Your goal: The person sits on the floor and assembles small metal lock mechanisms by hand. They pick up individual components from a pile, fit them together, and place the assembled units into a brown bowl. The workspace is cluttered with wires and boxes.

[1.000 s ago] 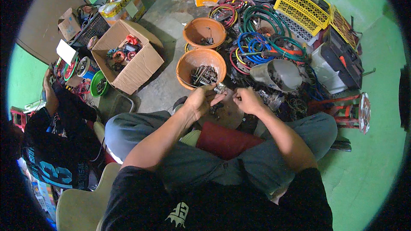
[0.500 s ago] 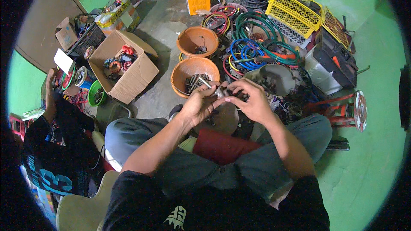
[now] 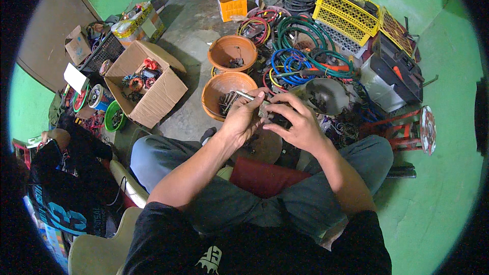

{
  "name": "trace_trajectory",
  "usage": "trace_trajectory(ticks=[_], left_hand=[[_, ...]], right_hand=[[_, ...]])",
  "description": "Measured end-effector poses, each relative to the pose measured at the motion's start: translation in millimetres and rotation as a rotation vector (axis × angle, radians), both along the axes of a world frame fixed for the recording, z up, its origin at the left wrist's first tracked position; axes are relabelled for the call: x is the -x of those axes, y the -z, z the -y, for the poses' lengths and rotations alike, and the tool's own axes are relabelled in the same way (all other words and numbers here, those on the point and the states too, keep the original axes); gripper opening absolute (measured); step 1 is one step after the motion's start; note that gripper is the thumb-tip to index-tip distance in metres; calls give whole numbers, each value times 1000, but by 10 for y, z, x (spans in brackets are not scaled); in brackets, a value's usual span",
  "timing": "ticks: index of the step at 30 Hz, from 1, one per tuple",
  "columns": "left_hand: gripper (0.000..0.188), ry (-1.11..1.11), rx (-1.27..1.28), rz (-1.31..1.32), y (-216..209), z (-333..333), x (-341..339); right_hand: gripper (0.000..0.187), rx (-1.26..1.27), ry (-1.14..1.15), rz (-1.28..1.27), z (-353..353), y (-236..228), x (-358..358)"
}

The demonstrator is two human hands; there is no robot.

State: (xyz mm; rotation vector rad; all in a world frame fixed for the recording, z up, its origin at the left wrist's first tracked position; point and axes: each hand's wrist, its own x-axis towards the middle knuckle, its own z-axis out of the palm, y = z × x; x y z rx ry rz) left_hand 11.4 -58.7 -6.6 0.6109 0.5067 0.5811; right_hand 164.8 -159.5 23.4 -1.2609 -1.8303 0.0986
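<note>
Head view: the step, as judged, is fingering a slender silvery metal rod (image 3: 245,94) in front of the body; it calls for fine fingertip control.
Left hand (image 3: 240,119): grip pinched around the rod, near a round orange plastic bowl (image 3: 205,98).
Right hand (image 3: 300,126): fingers curled, thumb parted from them; cannot tell whether this grip has anything.
Grey concrete floor (image 3: 193,67): brown cardboard box (image 3: 160,101), bowl, yellow lattice plastic crate (image 3: 340,19).
Room: black-shirted person (image 3: 91,188) far left, green wall (image 3: 448,71) right.

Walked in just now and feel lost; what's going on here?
A person's left hand holds a slim silvery metal rod. The right hand is close beside it; the small greyish piece between the hands is too unclear to name. Just beyond, the nearer round orange bowl holds loose metal pieces.
</note>
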Motion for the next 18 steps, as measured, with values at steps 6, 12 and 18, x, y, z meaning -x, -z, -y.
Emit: trace_trajectory(ticks=[6, 12, 18], left_hand=[[18, -114, -107, -126, -132, 90, -129], [22, -173, -336, -312, -192, 137, -242], [25, -136, -502, -398, -209, 154, -325]], right_hand=[[32, -32, 146, 15, 5, 21, -37], [26, -12, 131, -36, 24, 19, -50], [20, 4, 127, 6, 101, -26, -26]])
